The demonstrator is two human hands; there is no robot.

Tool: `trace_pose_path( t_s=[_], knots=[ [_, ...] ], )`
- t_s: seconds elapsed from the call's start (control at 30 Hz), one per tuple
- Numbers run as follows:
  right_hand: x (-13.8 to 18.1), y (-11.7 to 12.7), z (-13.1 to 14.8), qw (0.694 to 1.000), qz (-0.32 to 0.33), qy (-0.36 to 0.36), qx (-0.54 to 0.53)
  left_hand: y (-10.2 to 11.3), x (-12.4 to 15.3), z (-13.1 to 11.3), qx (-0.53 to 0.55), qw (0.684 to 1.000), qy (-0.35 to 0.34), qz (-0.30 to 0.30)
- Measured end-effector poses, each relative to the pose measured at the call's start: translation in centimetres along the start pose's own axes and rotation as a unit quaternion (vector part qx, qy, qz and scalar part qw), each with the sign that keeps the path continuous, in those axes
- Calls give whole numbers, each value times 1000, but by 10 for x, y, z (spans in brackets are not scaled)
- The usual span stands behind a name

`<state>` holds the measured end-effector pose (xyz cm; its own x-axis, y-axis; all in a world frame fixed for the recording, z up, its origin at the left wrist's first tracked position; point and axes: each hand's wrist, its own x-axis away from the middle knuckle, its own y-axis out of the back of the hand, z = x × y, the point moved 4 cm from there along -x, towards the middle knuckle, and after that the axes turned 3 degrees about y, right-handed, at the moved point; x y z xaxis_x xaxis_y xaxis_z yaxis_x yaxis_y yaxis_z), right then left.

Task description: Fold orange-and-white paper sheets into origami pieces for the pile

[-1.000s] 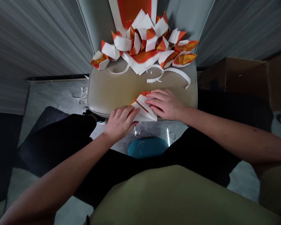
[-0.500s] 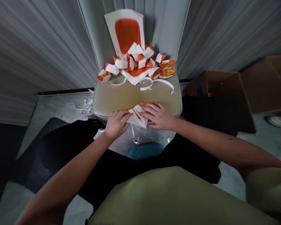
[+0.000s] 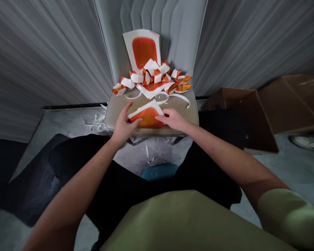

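A paper sheet (image 3: 148, 116), with an orange middle and a white border, is held between my two hands over the chair seat's front edge. My left hand (image 3: 122, 127) grips its left corner, thumb across the orange face and index finger stretched upward. On the right side, my right hand (image 3: 174, 120) pinches the edge between thumb and fingers. Beyond the sheet, several folded orange-and-white paper pieces (image 3: 157, 77) are heaped on the seat. Behind them a larger paper sheet (image 3: 144, 52) leans on the backrest. Thin white paper strips (image 3: 181, 97) lie in front of the heap.
The padded chair (image 3: 114, 115) stands between my knees. More paper strips (image 3: 98, 121) are scattered on the floor to the left. An open cardboard box (image 3: 261, 118) is at the right, near a shoe (image 3: 307, 141). Below me shows a blue seat (image 3: 159, 171). Grey curtains (image 3: 54, 52) hang behind.
The paper between my hands showed a folded white side before; now its orange face shows, spread wider. Both hands have lifted and moved from flat pressing to holding its sides.
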<state>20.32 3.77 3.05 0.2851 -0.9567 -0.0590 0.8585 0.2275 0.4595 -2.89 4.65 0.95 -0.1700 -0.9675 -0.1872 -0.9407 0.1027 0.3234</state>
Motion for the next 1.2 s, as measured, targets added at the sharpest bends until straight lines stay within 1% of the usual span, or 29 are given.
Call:
trace_pose_path(
  t_s=[0.07, 0.13, 0.23, 0.3, 0.37, 0.43, 0.47, 0.53, 0.6, 0.63, 0.7, 0.77, 0.83, 0.9, 1.03, 1.1, 1.13, 1.2],
  knots=[
    [-13, 5, 3, 997, 24, -32, -72, -4, -8, 6, 64, 997, 49, 8],
    [-27, 8, 2, 995, 38, -51, -81, -7, -14, 10, 68, 993, 96, 0],
    [-47, 10, -6, 995, 42, -87, -30, -7, -20, 15, -4, 989, 148, -30],
    [-57, 10, -11, 994, 39, -102, -18, -5, -23, 15, -70, 984, 154, -57],
    [-65, 10, -13, 993, 48, -105, -15, -2, -26, 14, -140, 979, 136, -61],
    [-68, 9, -11, 993, 74, -93, 10, 0, -29, 11, -207, 973, 92, -47],
    [-68, 8, -9, 991, 91, -85, 38, 1, -29, 9, -236, 969, 59, -42],
    [-66, 4, -6, 983, 111, -72, 127, 0, -29, 3, -289, 956, -23, -36],
    [-62, 0, -4, 966, 89, -46, 239, -4, -26, -4, -340, 934, -108, -17],
    [-60, -2, -2, 955, 72, -22, 288, -7, -24, -6, -366, 920, -142, 2],
    [-56, -6, 1, 935, 43, 31, 351, -15, -20, -9, -408, 893, -182, 55],
    [-51, -8, 3, 921, 22, 74, 383, -20, -16, -9, -429, 876, -194, 102],
    [-47, -8, 4, 911, -1, 96, 402, -24, -13, -10, -440, 869, -189, 122],
    [-41, -11, 7, 904, -14, 110, 412, -26, -10, -12, -454, 867, -174, 111],
    [-25, -29, 8, 898, 2, 138, 417, -29, 1, -19, -500, 854, -140, 43],
    [-20, -37, 7, 897, -1, 150, 415, -27, 9, -23, -511, 849, -135, 19],
    [-19, -39, 5, 898, -3, 157, 410, -25, 13, -24, -510, 848, -139, 18],
    [-20, -38, 1, 905, 1, 171, 389, -18, 18, -23, -496, 853, -159, 37]
  ],
)
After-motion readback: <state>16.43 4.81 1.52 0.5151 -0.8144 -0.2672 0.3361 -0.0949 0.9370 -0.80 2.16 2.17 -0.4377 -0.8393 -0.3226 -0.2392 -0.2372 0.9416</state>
